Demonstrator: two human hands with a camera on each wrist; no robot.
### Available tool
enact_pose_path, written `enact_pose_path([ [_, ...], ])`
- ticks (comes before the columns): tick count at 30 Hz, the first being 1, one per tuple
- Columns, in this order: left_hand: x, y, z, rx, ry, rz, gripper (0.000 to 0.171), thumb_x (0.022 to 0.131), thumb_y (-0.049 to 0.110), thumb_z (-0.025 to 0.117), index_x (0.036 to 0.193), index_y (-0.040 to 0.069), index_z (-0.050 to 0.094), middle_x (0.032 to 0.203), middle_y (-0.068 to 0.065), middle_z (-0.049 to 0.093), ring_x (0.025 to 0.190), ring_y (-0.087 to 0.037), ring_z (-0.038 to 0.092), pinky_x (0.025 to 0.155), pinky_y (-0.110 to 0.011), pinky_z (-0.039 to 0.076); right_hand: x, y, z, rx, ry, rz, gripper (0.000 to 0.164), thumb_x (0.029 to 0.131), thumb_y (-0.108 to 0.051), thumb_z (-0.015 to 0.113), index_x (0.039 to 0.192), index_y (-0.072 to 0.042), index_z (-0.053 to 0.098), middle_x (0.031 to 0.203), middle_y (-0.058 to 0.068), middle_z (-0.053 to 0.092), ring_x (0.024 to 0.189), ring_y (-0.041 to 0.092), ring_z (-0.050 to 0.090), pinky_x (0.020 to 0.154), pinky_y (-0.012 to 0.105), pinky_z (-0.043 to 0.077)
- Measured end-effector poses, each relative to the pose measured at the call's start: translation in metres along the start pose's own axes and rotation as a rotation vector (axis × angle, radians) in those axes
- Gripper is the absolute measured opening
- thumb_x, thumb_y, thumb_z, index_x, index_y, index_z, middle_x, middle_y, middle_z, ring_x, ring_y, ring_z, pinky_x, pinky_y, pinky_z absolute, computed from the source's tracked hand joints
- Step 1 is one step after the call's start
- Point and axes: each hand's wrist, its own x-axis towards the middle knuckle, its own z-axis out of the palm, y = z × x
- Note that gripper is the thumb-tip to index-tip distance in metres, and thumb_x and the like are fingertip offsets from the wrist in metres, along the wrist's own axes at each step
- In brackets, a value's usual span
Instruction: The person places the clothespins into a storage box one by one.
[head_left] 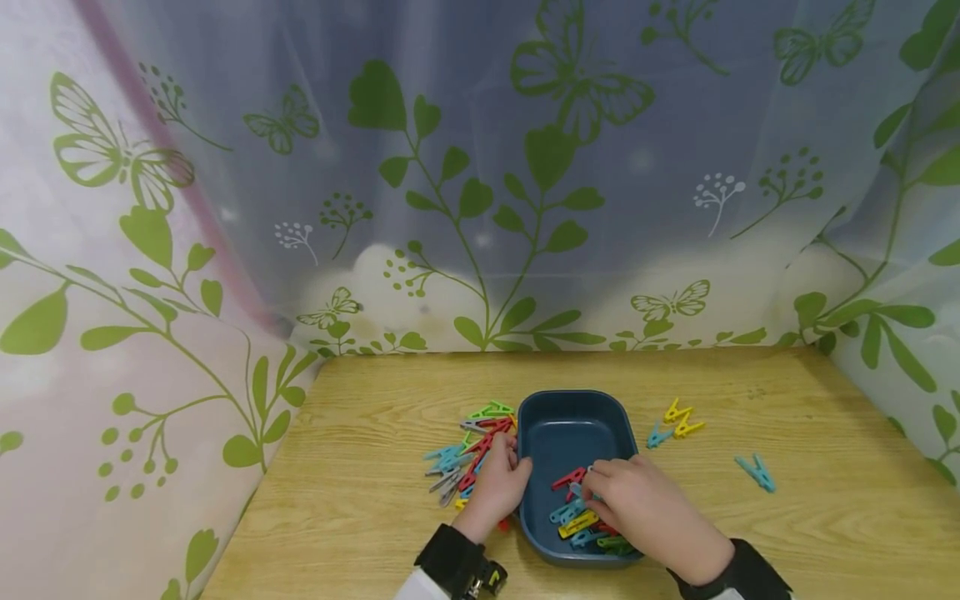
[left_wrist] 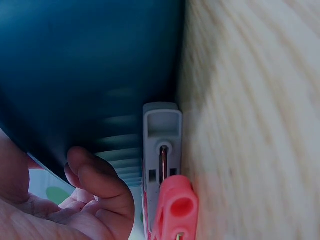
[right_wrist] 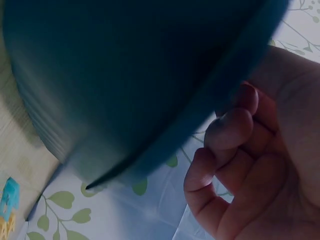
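Note:
A dark blue plastic basin [head_left: 577, 404] stands on the table, with several coloured clothespins [head_left: 577, 523] in its near half. My left hand [head_left: 501, 479] grips the basin's left rim, thumb over the edge. In the left wrist view, curled fingers [left_wrist: 102, 177] lie against the outside wall. My right hand [head_left: 637, 504] reaches over the right rim, fingers bent down among the clothespins, pinching a light blue clothespin [head_left: 576, 490] that is mostly covered. The right wrist view shows the other fingers curled, while the basin wall [right_wrist: 100, 100] hides the pinching tips.
A pile of mixed clothespins [head_left: 448, 458] lies against the basin's left side, partly under my left hand. To the right lie two yellow clothespins [head_left: 684, 423], a blue one [head_left: 657, 435] and another blue one [head_left: 757, 472]. Patterned curtains [head_left: 480, 208] enclose the wooden table [head_left: 360, 500].

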Motion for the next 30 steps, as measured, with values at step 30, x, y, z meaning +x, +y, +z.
enact_pose_path([
  [30, 0.001, 0.001, 0.000, 0.002, 0.002, -0.014, 0.025, 0.101, 0.011, 0.058, 0.120, 0.000, 0.046, 0.082, -0.003, 0.040, 0.066, -0.017, 0.042, 0.060, -0.026, 0.032, -0.005, 0.025, -0.012, 0.017, 0.130, 0.081, 0.018, 0.082, -0.015, 0.087, 0.085, -0.021, 0.070, 0.079, -0.011, 0.057, 0.064, -0.001, 0.052, 0.058, 0.023, 0.045],
])
